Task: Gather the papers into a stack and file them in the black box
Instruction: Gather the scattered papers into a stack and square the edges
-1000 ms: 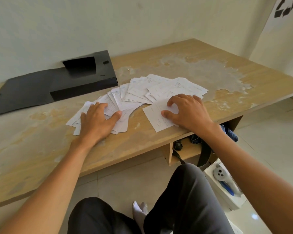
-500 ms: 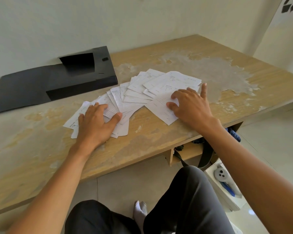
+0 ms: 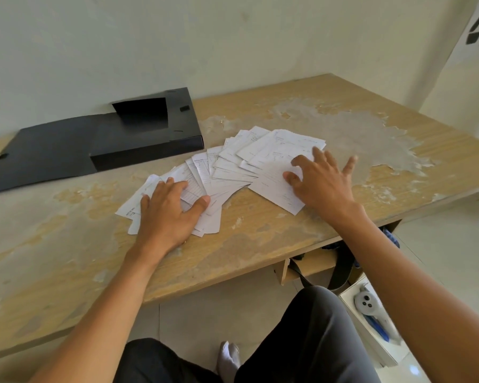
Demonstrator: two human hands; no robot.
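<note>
Both hands lie flat and open, gripping nothing: the left hand (image 3: 166,214) pins the near end of the fanned papers (image 3: 233,167) so they cannot slide, while the right hand (image 3: 320,181), fingers spread, presses the far end, probably to sweep it inward. Beyond the left fingertips, the black box (image 3: 147,139) waits open on the table (image 3: 260,239).

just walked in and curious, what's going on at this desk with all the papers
A person is gathering loose papers fanned across a worn wooden desk. The left hand lies flat on the fan's left end; the right hand spreads over the right end. Nothing is stacked yet. The black box lies open behind them.
</note>
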